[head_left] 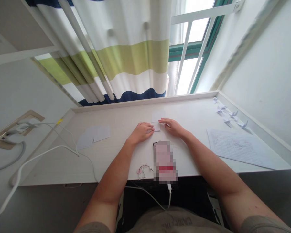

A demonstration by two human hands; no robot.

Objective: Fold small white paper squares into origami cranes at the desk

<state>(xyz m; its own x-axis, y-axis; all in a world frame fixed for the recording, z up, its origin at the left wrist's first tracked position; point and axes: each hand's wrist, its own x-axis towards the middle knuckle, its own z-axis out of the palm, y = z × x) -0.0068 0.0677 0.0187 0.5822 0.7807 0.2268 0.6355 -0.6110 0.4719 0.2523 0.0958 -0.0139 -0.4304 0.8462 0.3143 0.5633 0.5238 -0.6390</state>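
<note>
A small white piece of paper [157,127] lies on the desk between my hands, and it looks folded. My left hand [143,131] is at its left edge, with fingers bent and closed on that side of the paper. My right hand [172,127] rests at the right, fingers stretched out, the tips close to the paper's upper right corner and seemingly not gripping. Just beyond the fingers lies another white paper sheet [158,115], flat on the desktop. The exact fold lines are too faint to make out.
A phone [163,158] with a white cable and a beaded strap [144,170] lies near the front edge. Loose papers [100,133] are on the left. Several folded paper cranes [229,121] and a written sheet [237,147] are on the right. White cables [55,149] cross the left side.
</note>
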